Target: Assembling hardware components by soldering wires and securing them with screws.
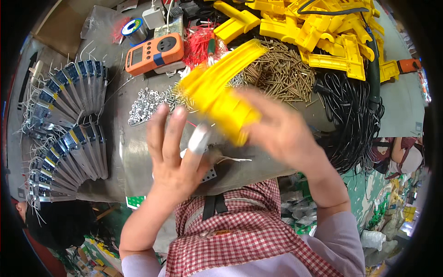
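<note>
My right hand (286, 131) is closed on a yellow plastic housing (230, 104), a long ribbed shell held tilted above the table and blurred by motion. Lower and to the left, my left hand (174, 154) has its fingers stretched out and apart, one fingertip wrapped in white. Partly hidden under that hand lies a small grey plate with holes (209, 174). Thin white wires (237, 159) stick out beside it. Just beyond my left fingertips are small silver nuts (144, 107) and screws, some covered by the housing.
Brass-coloured screws (281, 69) are heaped beyond the housing, with yellow housings (318, 34) piled behind. Black cables (344, 124) hang over the right edge. An orange meter (154, 53) and solder spool (134, 31) stand back left. Wired circuit boards (69, 157) fan out at left.
</note>
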`<state>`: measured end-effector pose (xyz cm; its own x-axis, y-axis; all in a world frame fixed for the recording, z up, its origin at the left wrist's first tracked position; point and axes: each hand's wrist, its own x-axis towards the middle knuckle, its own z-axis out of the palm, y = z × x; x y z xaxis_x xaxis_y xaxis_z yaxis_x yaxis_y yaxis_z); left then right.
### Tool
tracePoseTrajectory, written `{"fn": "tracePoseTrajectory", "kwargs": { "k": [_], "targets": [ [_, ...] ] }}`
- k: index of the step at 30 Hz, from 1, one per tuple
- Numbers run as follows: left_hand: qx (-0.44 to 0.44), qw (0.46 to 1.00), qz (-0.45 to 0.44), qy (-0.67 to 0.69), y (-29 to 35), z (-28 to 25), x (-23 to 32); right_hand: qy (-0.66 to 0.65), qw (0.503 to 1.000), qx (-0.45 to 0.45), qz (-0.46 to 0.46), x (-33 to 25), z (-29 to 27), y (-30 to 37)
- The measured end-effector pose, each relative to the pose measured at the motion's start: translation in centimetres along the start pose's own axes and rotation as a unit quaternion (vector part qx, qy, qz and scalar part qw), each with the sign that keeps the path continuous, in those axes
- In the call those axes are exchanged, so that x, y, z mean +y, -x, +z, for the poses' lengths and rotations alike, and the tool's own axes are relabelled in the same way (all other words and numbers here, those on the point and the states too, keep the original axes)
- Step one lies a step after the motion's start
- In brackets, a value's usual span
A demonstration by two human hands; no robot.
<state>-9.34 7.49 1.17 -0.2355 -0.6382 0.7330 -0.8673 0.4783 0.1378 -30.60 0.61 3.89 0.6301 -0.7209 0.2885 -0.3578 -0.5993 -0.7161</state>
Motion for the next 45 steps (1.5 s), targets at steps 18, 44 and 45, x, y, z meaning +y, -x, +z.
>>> {"fn": "tracePoseTrajectory", "kwargs": {
  "k": [18, 44, 45],
  "targets": [
    [0.148, 0.618, -0.509, 0.581, 3.5, -2.2, -2.0, 0.200, 0.974, 0.024, -0.107, 7.0, -0.6, -5.0],
    [0.173, 0.561, -0.451, 0.672, 1.3, 0.1, 1.8, -0.131, 0.988, 0.042, -0.068, -1.8, 2.2, -0.8],
    [0.190, 0.545, -0.446, 0.684, 1.7, 0.1, 1.9, -0.305, 0.947, 0.033, 0.097, -2.3, 2.4, -1.1]
  ]
}}
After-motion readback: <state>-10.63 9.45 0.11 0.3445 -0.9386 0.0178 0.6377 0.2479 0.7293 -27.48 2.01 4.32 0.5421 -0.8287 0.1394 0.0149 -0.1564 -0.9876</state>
